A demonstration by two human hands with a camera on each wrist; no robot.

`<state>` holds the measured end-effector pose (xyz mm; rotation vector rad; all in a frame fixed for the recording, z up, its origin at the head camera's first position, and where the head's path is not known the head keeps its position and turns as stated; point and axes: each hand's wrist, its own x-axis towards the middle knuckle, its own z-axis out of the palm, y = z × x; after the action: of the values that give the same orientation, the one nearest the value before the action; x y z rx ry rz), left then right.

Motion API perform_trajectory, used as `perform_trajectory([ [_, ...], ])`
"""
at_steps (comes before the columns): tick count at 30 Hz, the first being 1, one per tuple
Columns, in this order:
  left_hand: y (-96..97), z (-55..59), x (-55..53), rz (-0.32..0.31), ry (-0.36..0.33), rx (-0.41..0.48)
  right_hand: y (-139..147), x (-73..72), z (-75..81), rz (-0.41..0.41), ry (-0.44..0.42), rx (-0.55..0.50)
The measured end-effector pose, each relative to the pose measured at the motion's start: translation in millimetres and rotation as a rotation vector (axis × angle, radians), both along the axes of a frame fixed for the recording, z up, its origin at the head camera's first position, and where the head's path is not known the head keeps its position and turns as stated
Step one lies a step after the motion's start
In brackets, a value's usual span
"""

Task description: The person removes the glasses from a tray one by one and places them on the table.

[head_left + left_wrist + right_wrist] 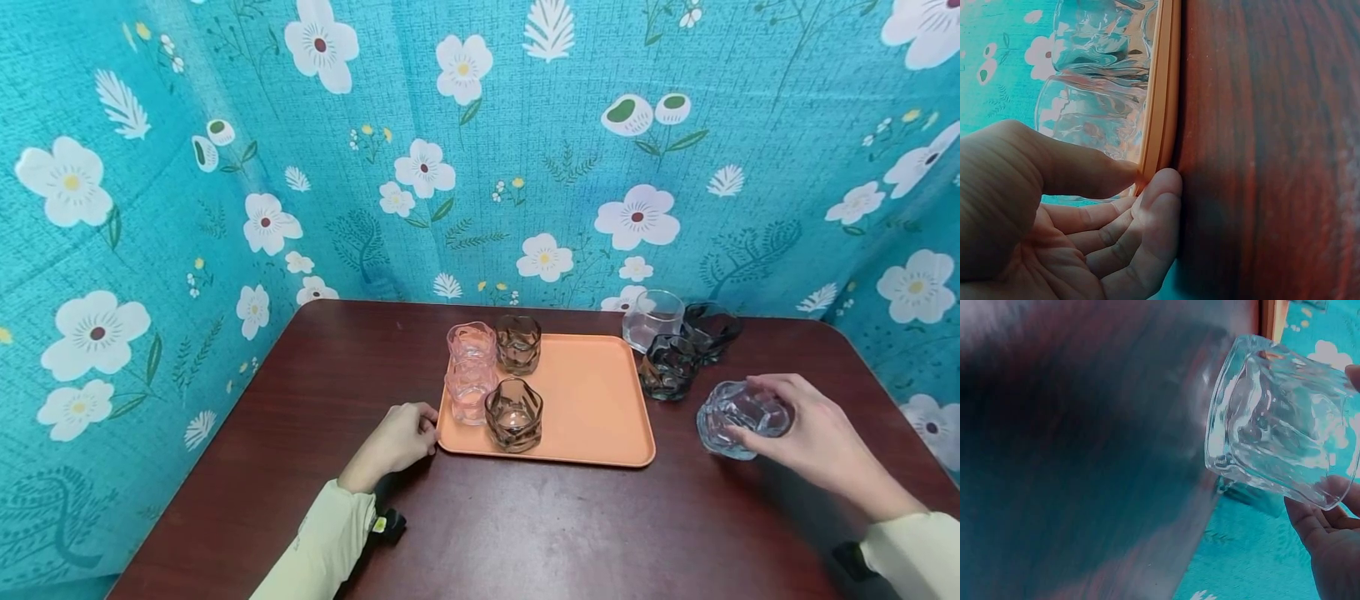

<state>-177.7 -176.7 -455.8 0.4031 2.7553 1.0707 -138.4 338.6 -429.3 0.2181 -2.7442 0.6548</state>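
1. The left hand (1063,219) fills the area from 7 to 9 o'clock, its palm partly cut off at the edge of view.
2. Near the centre, its thumb (1094,175) and fingers (1159,215) pinch the end of the orange tray (1163,81), whose ridged rim runs up to 12 o'clock.
3. At 10 o'clock, close above the thumb, is a see-through, wavy-walled glass (1088,112).
4. A second glass (1100,40) sits at 11 o'clock, right beside it; whether they touch is unclear.
5. Behind both, toward 10 o'clock, spreads turquoise cloth (997,94) with white flowers.
6. The dark reddish-brown counter (1272,125) takes up 1 to 5 o'clock.
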Motion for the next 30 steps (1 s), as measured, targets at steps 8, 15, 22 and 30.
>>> perform_trajectory([
  [8,-0.1,0.5,0.6,-0.001,0.004,-0.003,14.4,-26.3,-1.9,-0.016,-0.064,-0.018],
  [15,-0.4,-2.4,-1.5,-0.009,-0.013,0.001,17.1,-43.9,-0.8,-0.026,-0.107,-0.043],
  [22,0.2,-1.4,-1.8,-0.005,-0.024,-0.001,15.5,-50.0,2.7,-0.017,-0.124,-0.075],
  [30,0.5,-1.3,-1.7,-0.004,-0.023,0.001,15.5,-59.1,-0.1,-0.023,-0.134,-0.061],
])
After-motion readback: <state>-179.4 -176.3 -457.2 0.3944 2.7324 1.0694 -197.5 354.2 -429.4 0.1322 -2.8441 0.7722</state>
